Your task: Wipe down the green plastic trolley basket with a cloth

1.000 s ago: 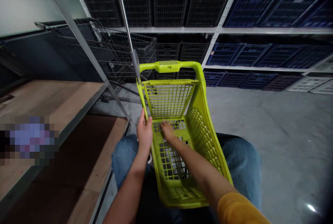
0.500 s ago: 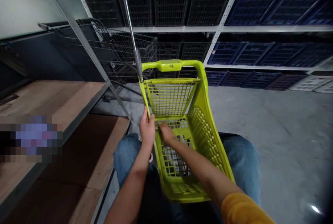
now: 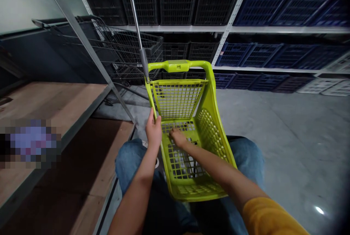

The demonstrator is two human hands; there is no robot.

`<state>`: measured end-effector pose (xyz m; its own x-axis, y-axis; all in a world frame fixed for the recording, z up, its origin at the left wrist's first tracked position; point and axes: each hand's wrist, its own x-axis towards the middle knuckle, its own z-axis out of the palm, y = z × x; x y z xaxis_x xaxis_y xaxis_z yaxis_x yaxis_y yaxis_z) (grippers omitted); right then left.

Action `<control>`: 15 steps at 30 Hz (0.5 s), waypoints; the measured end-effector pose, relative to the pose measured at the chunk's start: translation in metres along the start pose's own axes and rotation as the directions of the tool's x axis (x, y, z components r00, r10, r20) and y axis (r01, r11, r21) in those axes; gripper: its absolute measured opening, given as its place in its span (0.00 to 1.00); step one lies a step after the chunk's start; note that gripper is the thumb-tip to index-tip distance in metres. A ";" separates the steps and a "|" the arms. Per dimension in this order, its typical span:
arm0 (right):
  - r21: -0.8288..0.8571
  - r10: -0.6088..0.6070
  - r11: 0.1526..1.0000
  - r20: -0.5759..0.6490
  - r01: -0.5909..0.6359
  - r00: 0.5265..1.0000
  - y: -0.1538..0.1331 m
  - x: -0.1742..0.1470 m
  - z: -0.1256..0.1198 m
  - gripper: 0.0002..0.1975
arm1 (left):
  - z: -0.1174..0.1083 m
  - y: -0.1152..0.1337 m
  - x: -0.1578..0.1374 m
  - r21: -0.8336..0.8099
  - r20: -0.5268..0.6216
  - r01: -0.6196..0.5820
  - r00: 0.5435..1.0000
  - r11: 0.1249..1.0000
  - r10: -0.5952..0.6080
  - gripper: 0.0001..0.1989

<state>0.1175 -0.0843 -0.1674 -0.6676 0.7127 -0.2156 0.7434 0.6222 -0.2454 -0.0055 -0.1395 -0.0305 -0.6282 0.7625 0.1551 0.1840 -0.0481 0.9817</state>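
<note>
Between my knees stands a small yellow-green plastic shopping cart (image 3: 213, 133) with a lattice floor and back panel. A metal pole (image 3: 136, 20) rises from its left handle corner. My left hand (image 3: 154, 129) grips the left rim, thumb on the inner side and fingers outside. Inside the basket, my right hand (image 3: 177, 137) is over the floor lattice close to the left wall. Its fingers are curled down; whatever they hold, if anything, is hidden. Left of the cart, a white ring-shaped thing (image 3: 156, 163) shows partly by my leg.
To the left is a metal-framed rack with wooden shelves (image 3: 68, 94), carrying a blurred-out item. Behind the cart stand a dark wire shopping cart (image 3: 131, 47) and white shelving (image 3: 191, 28) with black crates (image 3: 177, 3) and blue crates (image 3: 265, 5). Grey concrete floor (image 3: 284, 125) lies right.
My right hand has moved slightly right, away from the basket's left wall. My left hand keeps its grip on the rim. The view has shifted a little.
</note>
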 end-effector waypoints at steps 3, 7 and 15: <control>0.011 -0.145 0.989 0.024 0.145 0.989 -0.029 -0.015 0.015 0.11 | -0.001 0.002 0.000 0.023 0.000 -0.007 1.000 1.000 0.007 0.27; -0.012 -0.178 0.984 0.069 0.179 0.982 -0.017 -0.023 0.004 0.12 | -0.003 -0.001 -0.002 0.042 -0.001 -0.007 1.000 0.999 0.007 0.27; -0.065 -0.061 0.995 0.141 0.071 0.988 0.005 -0.021 -0.019 0.11 | 0.002 -0.006 0.004 0.033 0.004 -0.036 0.999 0.999 0.036 0.27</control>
<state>0.1361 -0.0896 -0.1464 -0.7109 0.6204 -0.3312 0.6952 0.6909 -0.1983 -0.0076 -0.1354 -0.0359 -0.6184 0.7625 0.1903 0.2319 -0.0544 0.9712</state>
